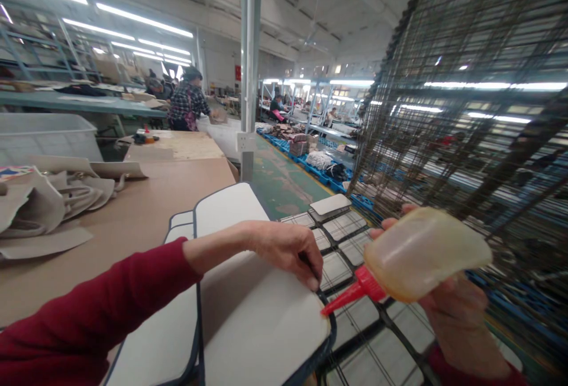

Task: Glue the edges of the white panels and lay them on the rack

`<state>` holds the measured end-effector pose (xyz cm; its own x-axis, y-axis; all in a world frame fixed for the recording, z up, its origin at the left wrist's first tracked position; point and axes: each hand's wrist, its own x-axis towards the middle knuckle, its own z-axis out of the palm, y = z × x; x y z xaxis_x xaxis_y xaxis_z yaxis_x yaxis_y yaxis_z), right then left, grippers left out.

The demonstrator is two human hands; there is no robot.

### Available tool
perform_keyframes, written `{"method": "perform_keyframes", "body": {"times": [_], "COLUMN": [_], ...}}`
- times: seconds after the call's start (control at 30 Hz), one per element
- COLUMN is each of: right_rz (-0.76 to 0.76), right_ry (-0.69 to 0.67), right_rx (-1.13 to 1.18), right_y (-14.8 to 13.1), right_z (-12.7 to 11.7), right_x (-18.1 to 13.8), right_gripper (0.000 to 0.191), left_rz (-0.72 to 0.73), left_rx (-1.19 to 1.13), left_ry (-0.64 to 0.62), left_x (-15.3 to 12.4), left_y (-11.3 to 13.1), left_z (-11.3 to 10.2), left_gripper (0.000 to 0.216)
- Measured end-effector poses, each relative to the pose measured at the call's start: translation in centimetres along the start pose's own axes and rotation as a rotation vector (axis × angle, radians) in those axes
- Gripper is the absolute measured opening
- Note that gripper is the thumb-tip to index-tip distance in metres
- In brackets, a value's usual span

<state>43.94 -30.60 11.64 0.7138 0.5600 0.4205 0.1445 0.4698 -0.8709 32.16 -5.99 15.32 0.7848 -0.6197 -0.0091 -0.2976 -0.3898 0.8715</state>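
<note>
My right hand (457,303) is wrapped round a yellowish, translucent squeeze bottle (426,256), tilted with its red nozzle (350,297) pointing down to the left. The nozzle's tip is at the rim of a white panel (261,327) with rounded corners and dark edging. Just beyond the tip, my left hand (288,250) is closed, thumb and fingers pinching the dark edging (326,300) at the panel's right side. Under this panel and to its left lie more dark-edged white panels (155,327), partly hidden by my left forearm.
A wire rack (339,279) bearing several white pieces lies at the right, with tall wire racks (444,108) above. Beige cut parts (53,202) lie on the brown table (146,214) at left. A metal post (248,78) stands ahead. A person (189,102) works beyond the table.
</note>
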Motion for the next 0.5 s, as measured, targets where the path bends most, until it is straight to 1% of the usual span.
{"method": "perform_keyframes", "body": {"times": [0.13,0.33,0.43,0.5], "right_rz": [-0.013,-0.052,-0.114,-0.120], "right_ry": [0.001,-0.004,0.052,0.083], "right_rx": [-0.006,0.059,0.089,0.088], "right_y": [0.6,0.8,0.8,0.8], "right_z": [-1.1,-1.7,-1.5,-1.3], "right_x": [-0.2,-0.8,-1.4,-1.9], "right_gripper": [0.081,0.077,0.076,0.071], "left_rz": [-0.010,-0.068,-0.095,-0.113], "left_rx": [0.002,0.030,0.023,0.024], "left_ry": [0.057,0.152,0.202,0.249], "left_x": [-0.4,-1.4,-1.8,-1.9], "left_y": [-0.4,-1.3,-1.7,-2.0], "left_z": [0.0,0.0,-0.1,-0.1], "left_gripper": [0.026,0.028,0.029,0.028]}}
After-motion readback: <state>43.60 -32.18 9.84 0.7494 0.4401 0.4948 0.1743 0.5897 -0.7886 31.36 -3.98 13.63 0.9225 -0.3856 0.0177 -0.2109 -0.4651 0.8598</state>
